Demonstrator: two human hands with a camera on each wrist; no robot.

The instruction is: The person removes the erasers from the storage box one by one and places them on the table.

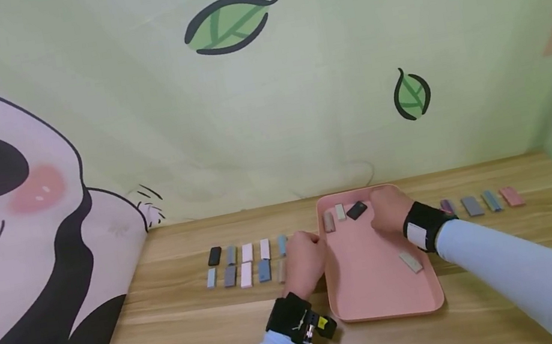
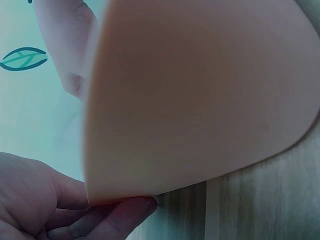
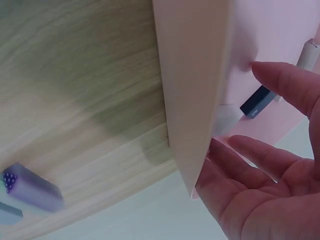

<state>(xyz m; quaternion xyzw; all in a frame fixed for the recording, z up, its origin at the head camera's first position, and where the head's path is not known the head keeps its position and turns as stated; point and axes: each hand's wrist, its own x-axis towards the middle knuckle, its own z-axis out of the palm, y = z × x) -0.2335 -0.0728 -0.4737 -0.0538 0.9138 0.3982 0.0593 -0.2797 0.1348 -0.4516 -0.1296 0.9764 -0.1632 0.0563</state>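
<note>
A pink tray (image 1: pixel 371 284) lies on the wooden table. My left hand (image 1: pixel 304 261) is at its left side; in the left wrist view the thumb and curled fingers pinch the tray wall (image 2: pixel 145 125) between them. Over the tray's far right corner is my right hand (image 1: pixel 391 210), its thumb and fingers spread apart and some fingers against the rim in the right wrist view. A whitish block (image 3: pixel 226 119) lies by those fingers, and a black block (image 1: pixel 357 210) beside it. Also in the tray are a brown-grey block (image 1: pixel 329 222), a pale block (image 1: pixel 340 212) and a grey-white block (image 1: pixel 410 262).
Left of the tray stand two rows of small blocks, including a black one (image 1: pixel 214 256) and a blue one (image 1: pixel 264 271). Right of it are a purple block (image 1: pixel 447 206), a grey block (image 1: pixel 472 206) and a pink block (image 1: pixel 512 196). A printed cloth wall (image 1: pixel 300 119) rises behind the table.
</note>
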